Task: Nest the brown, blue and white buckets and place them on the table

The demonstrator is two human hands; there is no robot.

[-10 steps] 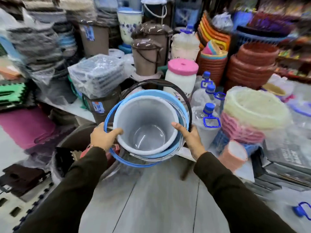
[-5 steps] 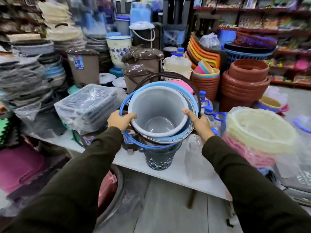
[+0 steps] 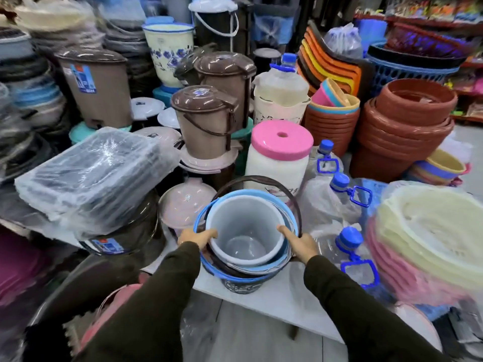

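Head view: nested buckets point(image 3: 245, 231) between both hands.

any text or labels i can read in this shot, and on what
None can be read.
Blue label on the tall brown bin: print too blurred.
Blue and red label on the dark tub under the wrapped trays: too blurred.
Small stickers on the brown lids and the white lids: too small.
Packets on the far shelf: blurred.
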